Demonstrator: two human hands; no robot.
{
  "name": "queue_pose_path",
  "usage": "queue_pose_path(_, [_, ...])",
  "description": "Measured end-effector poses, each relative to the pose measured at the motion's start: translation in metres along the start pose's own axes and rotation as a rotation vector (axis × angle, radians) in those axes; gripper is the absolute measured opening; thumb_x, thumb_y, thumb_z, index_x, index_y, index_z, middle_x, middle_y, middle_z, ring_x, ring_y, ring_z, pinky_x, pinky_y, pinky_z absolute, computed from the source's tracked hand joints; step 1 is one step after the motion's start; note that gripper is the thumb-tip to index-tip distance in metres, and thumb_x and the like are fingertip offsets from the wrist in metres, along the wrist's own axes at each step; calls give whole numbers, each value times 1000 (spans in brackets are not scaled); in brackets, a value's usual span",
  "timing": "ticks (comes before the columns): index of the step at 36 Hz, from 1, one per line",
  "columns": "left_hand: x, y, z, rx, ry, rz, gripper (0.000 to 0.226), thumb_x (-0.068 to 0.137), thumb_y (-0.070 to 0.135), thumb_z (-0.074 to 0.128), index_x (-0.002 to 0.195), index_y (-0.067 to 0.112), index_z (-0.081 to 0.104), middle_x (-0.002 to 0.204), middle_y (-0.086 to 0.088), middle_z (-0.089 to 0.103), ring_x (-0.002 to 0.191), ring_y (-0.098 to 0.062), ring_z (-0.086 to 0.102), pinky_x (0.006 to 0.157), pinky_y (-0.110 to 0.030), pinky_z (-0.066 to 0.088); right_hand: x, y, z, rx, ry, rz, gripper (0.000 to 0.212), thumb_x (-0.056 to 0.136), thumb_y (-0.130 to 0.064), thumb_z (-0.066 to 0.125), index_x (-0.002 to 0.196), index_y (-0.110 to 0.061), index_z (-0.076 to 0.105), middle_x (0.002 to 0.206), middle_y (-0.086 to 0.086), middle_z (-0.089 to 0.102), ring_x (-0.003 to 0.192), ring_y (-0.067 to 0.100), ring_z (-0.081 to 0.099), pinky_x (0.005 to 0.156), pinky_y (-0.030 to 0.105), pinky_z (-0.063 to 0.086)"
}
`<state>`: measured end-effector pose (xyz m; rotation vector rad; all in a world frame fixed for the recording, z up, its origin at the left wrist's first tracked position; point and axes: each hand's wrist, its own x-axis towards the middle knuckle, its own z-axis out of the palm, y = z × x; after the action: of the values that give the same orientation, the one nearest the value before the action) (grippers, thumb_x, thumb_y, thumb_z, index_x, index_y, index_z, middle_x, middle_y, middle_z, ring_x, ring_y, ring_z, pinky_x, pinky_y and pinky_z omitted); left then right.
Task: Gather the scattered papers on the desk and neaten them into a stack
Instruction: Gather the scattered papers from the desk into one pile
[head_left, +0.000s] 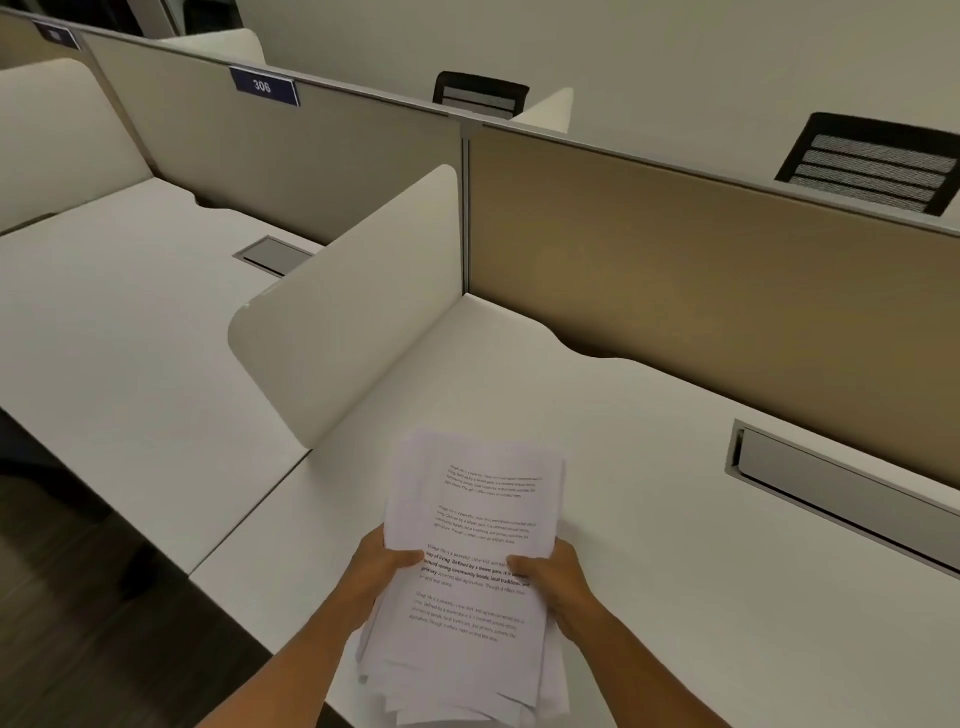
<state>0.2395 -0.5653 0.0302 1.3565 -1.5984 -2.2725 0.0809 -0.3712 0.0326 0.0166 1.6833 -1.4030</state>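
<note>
While both hands (387, 571) grip, papers (478, 566) hide fingers.

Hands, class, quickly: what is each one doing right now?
Left hand: closed on the left edge of the papers, thumb on top.
Right hand: closed on the right edge of the same papers, thumb on top.

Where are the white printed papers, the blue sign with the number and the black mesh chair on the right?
white printed papers (470, 525), head view, middle of top sheet.
blue number sign (264, 87), head view, on its digits.
black mesh chair (872, 163), head view, on its backrest.
</note>
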Motion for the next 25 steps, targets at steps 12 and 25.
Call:
queue_pose_path(12, [28,-16,-13,262,192,22,31,84,2,67,114,12,65,103,-6,72,91,-24,69,80,-37,58,34,11,44,-183,68,69,28,77,2,65,88,-22,72,92,4,76,88,25,73,83,40,61])
queue_pose_path(25, [74,-22,-2,768,449,-126,36,85,18,62,120,8,60,150,-14,28,132,-38,29,103,-49,43,108,56,42,-526,273,130,25,62,-14,50,81,-20,66,94,3,68,89,26,63,89,43,56])
